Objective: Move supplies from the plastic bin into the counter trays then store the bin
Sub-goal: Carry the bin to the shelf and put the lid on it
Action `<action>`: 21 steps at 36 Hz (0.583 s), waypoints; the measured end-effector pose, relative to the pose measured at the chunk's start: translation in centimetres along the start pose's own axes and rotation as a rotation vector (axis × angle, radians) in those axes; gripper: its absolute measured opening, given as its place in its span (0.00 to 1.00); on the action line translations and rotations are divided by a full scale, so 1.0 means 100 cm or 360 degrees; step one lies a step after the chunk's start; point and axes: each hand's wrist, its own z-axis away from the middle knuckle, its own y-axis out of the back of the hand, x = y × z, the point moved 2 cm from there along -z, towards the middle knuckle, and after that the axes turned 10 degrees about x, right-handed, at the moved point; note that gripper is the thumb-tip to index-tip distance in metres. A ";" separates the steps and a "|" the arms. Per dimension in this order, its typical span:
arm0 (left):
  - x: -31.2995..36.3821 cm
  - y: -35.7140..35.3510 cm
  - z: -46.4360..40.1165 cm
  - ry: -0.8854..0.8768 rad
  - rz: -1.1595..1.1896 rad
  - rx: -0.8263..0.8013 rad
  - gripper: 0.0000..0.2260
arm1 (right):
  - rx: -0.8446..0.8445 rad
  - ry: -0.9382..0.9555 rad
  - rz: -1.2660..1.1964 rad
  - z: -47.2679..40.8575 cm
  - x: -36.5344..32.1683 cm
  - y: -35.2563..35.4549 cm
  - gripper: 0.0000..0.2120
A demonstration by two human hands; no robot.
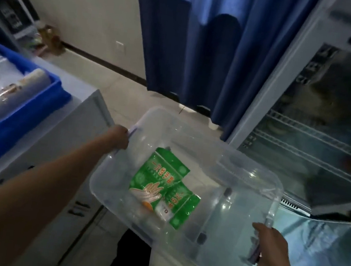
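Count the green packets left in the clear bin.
2. A larger green packet lies mid-bin; a smaller one overlaps its lower right corner. Clear items may lie unseen beneath them in the bin.

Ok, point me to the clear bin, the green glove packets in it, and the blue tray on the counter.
clear plastic bin (246, 214): head view, bare floor of the bin.
green glove packets (158, 178): head view, face of the larger packet.
blue tray (11, 124): head view, near side wall.

Bin (236, 221) held between left hand (119, 137) and right hand (271, 249), packets (162, 185) inside toward its left end, tray (14, 108) on counter (79, 100) at left, fridge (320, 131) right, curtain (205, 46) behind
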 end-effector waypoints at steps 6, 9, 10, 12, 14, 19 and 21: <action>0.071 0.063 -0.107 -0.0294 -0.0223 -0.0017 0.20 | 0.0076 -0.0161 -0.0167 0.019 -0.034 -0.080 0.09; 0.082 0.098 -0.153 -0.0347 -0.0119 0.0049 0.20 | 0.0069 -0.0162 -0.0122 0.030 -0.061 -0.121 0.14; 0.082 0.109 -0.169 -0.0334 -0.0062 0.0089 0.19 | 0.0059 -0.0157 -0.0132 0.034 -0.073 -0.135 0.14; 0.078 0.128 -0.200 -0.0280 0.0085 0.0212 0.15 | 0.0055 -0.0116 -0.0148 0.041 -0.097 -0.164 0.12; 0.071 0.143 -0.225 -0.0186 0.0221 0.0341 0.13 | 0.0056 -0.0034 -0.0194 0.046 -0.123 -0.189 0.08; 0.051 0.167 -0.280 -0.0010 0.0393 0.0316 0.10 | 0.0055 0.0091 -0.0247 0.046 -0.195 -0.237 0.02; 0.043 0.174 -0.300 0.0057 0.0442 0.0276 0.09 | 0.0051 0.0108 -0.0271 0.038 -0.225 -0.256 0.02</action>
